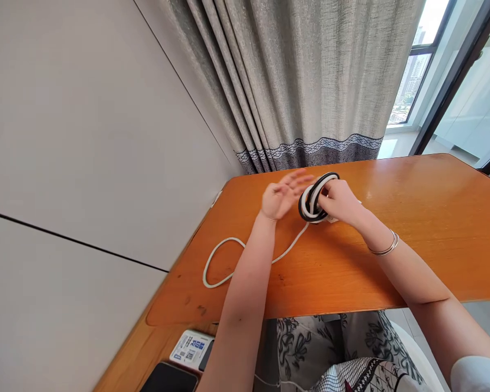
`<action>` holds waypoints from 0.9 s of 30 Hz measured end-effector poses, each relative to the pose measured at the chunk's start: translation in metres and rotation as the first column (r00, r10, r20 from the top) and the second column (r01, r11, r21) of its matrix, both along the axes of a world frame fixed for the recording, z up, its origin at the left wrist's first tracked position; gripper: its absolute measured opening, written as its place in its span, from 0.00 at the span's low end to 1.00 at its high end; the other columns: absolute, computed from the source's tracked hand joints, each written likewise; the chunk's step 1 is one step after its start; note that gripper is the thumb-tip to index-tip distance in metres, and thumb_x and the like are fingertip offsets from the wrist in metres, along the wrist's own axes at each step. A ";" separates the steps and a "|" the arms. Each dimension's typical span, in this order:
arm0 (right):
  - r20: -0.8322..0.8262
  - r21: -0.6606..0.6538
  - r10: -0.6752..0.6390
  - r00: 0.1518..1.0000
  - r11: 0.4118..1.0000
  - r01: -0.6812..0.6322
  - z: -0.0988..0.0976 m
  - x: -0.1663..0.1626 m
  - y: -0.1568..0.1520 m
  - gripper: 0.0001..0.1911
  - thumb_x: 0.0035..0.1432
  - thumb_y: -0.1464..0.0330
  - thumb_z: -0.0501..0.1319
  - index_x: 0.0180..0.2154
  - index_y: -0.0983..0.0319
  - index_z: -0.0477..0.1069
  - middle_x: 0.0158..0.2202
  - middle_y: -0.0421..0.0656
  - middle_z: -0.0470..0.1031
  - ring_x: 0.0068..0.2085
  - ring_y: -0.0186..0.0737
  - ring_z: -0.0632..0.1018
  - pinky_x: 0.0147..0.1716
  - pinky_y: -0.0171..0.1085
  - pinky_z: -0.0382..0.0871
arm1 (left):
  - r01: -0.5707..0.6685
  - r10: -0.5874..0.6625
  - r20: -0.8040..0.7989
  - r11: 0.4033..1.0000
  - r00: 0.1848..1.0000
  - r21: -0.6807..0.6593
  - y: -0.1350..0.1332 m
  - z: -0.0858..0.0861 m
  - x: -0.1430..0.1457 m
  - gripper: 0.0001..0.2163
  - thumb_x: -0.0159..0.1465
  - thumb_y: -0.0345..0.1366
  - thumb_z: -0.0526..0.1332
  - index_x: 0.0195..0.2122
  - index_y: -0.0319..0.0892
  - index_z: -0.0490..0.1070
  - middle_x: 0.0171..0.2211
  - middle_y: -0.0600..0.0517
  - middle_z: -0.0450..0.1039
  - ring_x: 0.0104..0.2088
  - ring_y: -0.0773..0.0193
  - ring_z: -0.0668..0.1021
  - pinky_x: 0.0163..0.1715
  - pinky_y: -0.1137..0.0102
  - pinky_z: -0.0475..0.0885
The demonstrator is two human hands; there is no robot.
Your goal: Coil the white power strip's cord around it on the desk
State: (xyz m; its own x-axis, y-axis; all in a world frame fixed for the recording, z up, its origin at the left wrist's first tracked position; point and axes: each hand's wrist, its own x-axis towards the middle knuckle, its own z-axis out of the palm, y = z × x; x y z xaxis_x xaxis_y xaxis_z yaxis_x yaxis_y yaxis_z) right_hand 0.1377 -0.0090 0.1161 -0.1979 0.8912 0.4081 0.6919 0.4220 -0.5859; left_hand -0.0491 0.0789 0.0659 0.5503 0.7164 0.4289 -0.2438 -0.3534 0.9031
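Observation:
Near the table's far edge, my right hand [340,200] grips a knotted bundle of black and white cord [305,207]. Its fingers curl into the loops of the bundle, and the thumb side is partly hidden. To the left of the bundle, my left hand [283,195] is held up with its fingers spread, slightly blurred and holding nothing. From the bundle's underside a white cord end [289,247] runs down to the left, passes behind my left forearm and lies in a loose loop on the table. Something small and white shows beneath my right hand, too covered to name.
The orange-brown wooden table [392,190] meets a pale panelled wall [106,136] on the left. A grey curtain [310,81] hangs behind it. At lower left lie a white printed box-like item [190,348] and a black flat device [169,379].

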 end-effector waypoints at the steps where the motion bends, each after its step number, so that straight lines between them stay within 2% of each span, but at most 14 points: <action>1: 0.014 -0.007 -0.045 0.999 0.999 0.046 0.001 0.002 0.001 0.09 0.57 0.75 0.57 0.29 0.66 0.75 0.28 0.45 0.78 0.29 0.37 0.75 0.32 0.34 0.64 | -0.013 0.013 0.079 1.000 0.997 -0.007 0.001 0.002 -0.004 0.27 0.63 0.54 0.56 0.59 0.46 0.71 0.60 0.42 0.74 0.58 0.45 0.77 0.60 0.48 0.70; 3: 0.095 -0.034 -0.101 0.990 0.994 0.104 0.001 0.005 0.002 0.10 0.58 0.74 0.57 0.30 0.66 0.76 0.29 0.47 0.79 0.30 0.39 0.76 0.32 0.34 0.64 | -0.038 0.030 0.134 0.998 0.991 0.057 -0.004 0.010 -0.008 0.25 0.64 0.52 0.57 0.58 0.48 0.73 0.60 0.44 0.74 0.59 0.48 0.77 0.61 0.50 0.69; 5: 0.221 -0.047 -0.120 0.968 0.990 0.134 0.000 0.002 0.002 0.11 0.59 0.72 0.57 0.32 0.66 0.78 0.32 0.50 0.81 0.33 0.43 0.78 0.34 0.36 0.65 | -0.035 0.021 0.067 0.976 0.998 0.213 -0.015 0.019 -0.003 0.21 0.63 0.48 0.62 0.56 0.49 0.75 0.62 0.45 0.73 0.61 0.51 0.76 0.64 0.54 0.66; 8: 0.354 -0.060 -0.098 0.930 0.990 0.127 -0.004 -0.008 0.001 0.13 0.61 0.71 0.57 0.41 0.67 0.80 0.39 0.54 0.82 0.39 0.48 0.81 0.36 0.38 0.67 | -0.004 0.074 -0.128 0.878 0.989 0.478 -0.038 0.031 0.014 0.22 0.60 0.44 0.69 0.56 0.48 0.75 0.66 0.44 0.67 0.67 0.51 0.69 0.67 0.57 0.63; 11: 0.391 -0.056 -0.090 0.916 0.991 0.121 -0.008 -0.014 0.000 0.16 0.64 0.72 0.54 0.46 0.67 0.79 0.44 0.55 0.82 0.43 0.51 0.81 0.38 0.40 0.68 | -0.030 0.191 -0.214 0.808 0.958 0.589 -0.052 0.036 0.026 0.14 0.69 0.40 0.60 0.53 0.45 0.76 0.63 0.43 0.72 0.63 0.55 0.74 0.65 0.58 0.66; 14: 0.395 -0.026 -0.104 0.913 0.992 0.124 -0.011 -0.015 0.001 0.17 0.66 0.71 0.53 0.44 0.68 0.79 0.41 0.55 0.82 0.41 0.51 0.81 0.39 0.40 0.69 | -0.079 0.262 -0.205 0.775 0.943 0.627 -0.051 0.034 0.027 0.14 0.72 0.37 0.53 0.50 0.44 0.77 0.58 0.44 0.76 0.59 0.57 0.77 0.62 0.57 0.70; 18: 0.370 0.048 -0.067 0.927 0.997 0.052 -0.017 -0.008 0.007 0.13 0.67 0.70 0.55 0.40 0.67 0.79 0.40 0.53 0.82 0.40 0.47 0.81 0.39 0.38 0.68 | -0.125 0.305 -0.175 0.754 0.936 0.644 -0.042 0.027 0.023 0.14 0.72 0.38 0.53 0.49 0.43 0.76 0.57 0.43 0.77 0.57 0.57 0.78 0.60 0.58 0.71; 21: 0.331 0.139 -0.027 0.943 0.990 -0.020 -0.023 -0.001 0.010 0.12 0.68 0.70 0.56 0.38 0.65 0.78 0.40 0.52 0.81 0.41 0.44 0.81 0.40 0.37 0.69 | -0.164 0.310 -0.134 0.767 0.941 0.620 -0.040 0.024 0.024 0.15 0.72 0.41 0.53 0.49 0.42 0.76 0.56 0.43 0.77 0.57 0.57 0.79 0.60 0.58 0.72; 24: 0.290 0.251 0.007 0.957 0.965 -0.083 -0.028 0.002 0.011 0.11 0.69 0.69 0.55 0.39 0.64 0.76 0.41 0.51 0.80 0.43 0.44 0.80 0.41 0.37 0.70 | -0.204 0.304 -0.077 0.787 0.950 0.582 -0.041 0.024 0.026 0.15 0.72 0.44 0.53 0.48 0.42 0.76 0.56 0.43 0.78 0.57 0.56 0.79 0.60 0.59 0.71; 27: 0.247 0.330 0.003 0.969 0.940 -0.087 -0.032 0.001 0.010 0.13 0.70 0.66 0.53 0.41 0.64 0.75 0.42 0.52 0.80 0.44 0.45 0.80 0.41 0.38 0.71 | -0.248 0.314 -0.032 0.803 0.949 0.542 -0.044 0.026 0.028 0.15 0.72 0.46 0.55 0.47 0.42 0.76 0.57 0.42 0.77 0.57 0.56 0.79 0.59 0.59 0.71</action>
State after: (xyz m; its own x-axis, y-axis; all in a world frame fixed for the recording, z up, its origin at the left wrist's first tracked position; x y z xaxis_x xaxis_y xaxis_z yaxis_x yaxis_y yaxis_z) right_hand 0.1388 0.0014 0.0841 -0.3641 0.6975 0.6172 0.7690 0.5990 -0.2232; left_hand -0.0212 0.0349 0.0915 0.4287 0.5313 0.7307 0.0334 -0.8175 0.5749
